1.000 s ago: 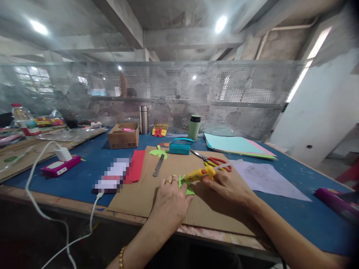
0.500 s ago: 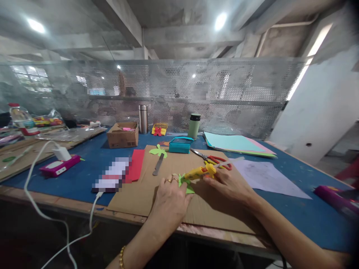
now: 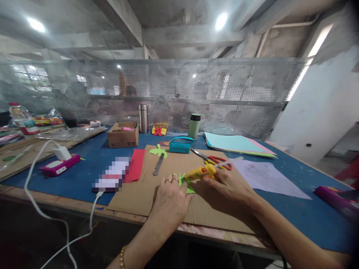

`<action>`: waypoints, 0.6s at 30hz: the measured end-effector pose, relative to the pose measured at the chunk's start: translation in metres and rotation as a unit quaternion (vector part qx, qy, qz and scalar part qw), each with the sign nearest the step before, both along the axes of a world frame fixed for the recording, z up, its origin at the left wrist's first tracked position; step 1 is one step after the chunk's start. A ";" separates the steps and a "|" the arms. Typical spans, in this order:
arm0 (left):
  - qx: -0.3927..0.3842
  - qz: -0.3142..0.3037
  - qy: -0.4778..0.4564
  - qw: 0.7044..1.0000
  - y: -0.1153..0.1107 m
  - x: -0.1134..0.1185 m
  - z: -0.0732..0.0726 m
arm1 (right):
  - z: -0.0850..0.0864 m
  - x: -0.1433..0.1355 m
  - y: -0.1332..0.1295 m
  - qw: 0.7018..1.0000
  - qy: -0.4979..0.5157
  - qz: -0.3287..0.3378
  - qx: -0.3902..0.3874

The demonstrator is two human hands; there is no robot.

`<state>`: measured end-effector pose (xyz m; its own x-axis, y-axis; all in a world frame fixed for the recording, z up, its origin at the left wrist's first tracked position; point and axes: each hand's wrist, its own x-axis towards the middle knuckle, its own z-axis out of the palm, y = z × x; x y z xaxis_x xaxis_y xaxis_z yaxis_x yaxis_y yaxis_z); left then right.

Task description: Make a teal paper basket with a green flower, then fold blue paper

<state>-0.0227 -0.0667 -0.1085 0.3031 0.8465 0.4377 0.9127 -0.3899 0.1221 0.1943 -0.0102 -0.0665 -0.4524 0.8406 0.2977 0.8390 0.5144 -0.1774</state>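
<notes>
My right hand (image 3: 226, 183) is wrapped round a yellow hot glue gun (image 3: 202, 172), with a pale glue stick poking out of its rear. The nozzle points left and meets a light green paper cutout (image 3: 190, 188), or sits just over it. Bent fingers of my left hand (image 3: 172, 196) hold that cutout down on the cardboard sheet (image 3: 134, 200), hiding part of it. Beyond my left hand, a grey metal strip (image 3: 159, 165) lies against a second green paper cutout (image 3: 158, 150). Scissors (image 3: 200, 154) and a red-and-yellow-handled tool (image 3: 221, 160) lie behind the glue gun.
A teal case (image 3: 179, 145) stands at the cardboard's far edge. Left are red paper (image 3: 138, 164), a phone (image 3: 113, 175) with a white cable, and a cardboard box (image 3: 122, 136). Behind stand a steel flask (image 3: 143, 119) and green cup (image 3: 194, 127). Purple paper (image 3: 269, 177) lies right.
Both hands and the glue gun stay almost exactly where they were. Nothing is let go or picked up.
</notes>
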 end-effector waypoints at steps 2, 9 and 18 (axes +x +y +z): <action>0.006 0.001 -0.001 1.000 0.000 0.000 -0.001 | 0.004 -0.002 -0.002 1.000 0.000 -0.005 -0.018; 0.003 0.003 0.004 1.000 0.000 0.001 0.001 | 0.002 -0.002 -0.002 1.000 0.004 0.017 -0.002; 0.023 0.005 0.009 1.000 -0.001 -0.001 -0.003 | -0.003 0.006 0.001 1.000 -0.015 0.005 0.027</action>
<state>-0.0233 -0.0675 -0.1112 0.3038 0.8282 0.4708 0.9182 -0.3864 0.0873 0.2003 -0.0089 -0.0694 -0.4703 0.8191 0.3285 0.8384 0.5309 -0.1237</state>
